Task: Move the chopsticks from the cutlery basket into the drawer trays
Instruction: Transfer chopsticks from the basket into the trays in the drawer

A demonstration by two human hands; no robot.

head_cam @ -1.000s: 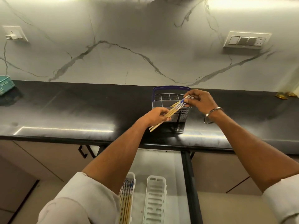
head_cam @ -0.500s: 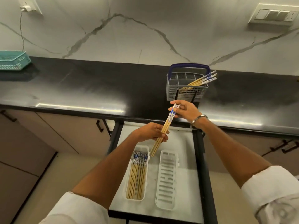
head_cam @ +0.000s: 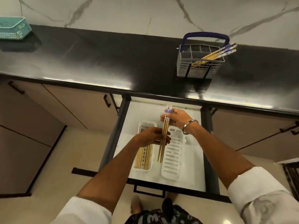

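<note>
Both hands hold a small bundle of bamboo chopsticks [head_cam: 163,147] with blue-patterned tops, roughly lengthwise over the open drawer [head_cam: 194,178]. My left hand [head_cam: 151,136] grips the bundle's middle; my right hand [head_cam: 177,118] pinches its patterned top end. The tips hang between the two white trays. The left tray [head_cam: 149,168] holds several chopsticks laid side by side. The slotted right tray [head_cam: 172,160] shows none. On the black counter, the grey cutlery basket [head_cam: 199,71] with a blue handle still holds several chopsticks [head_cam: 215,54] leaning to the right.
A teal plastic basket [head_cam: 13,28] sits at the counter's far left. Closed cabinet doors with black handles [head_cam: 106,101] flank the drawer. The drawer's black front handle [head_cam: 148,190] is near my feet, which stand on the pale floor.
Both hands carried the bundle from the cutlery basket down over the open drawer, turning it nearly lengthwise above the trays. My view tilted down toward the drawer.
</note>
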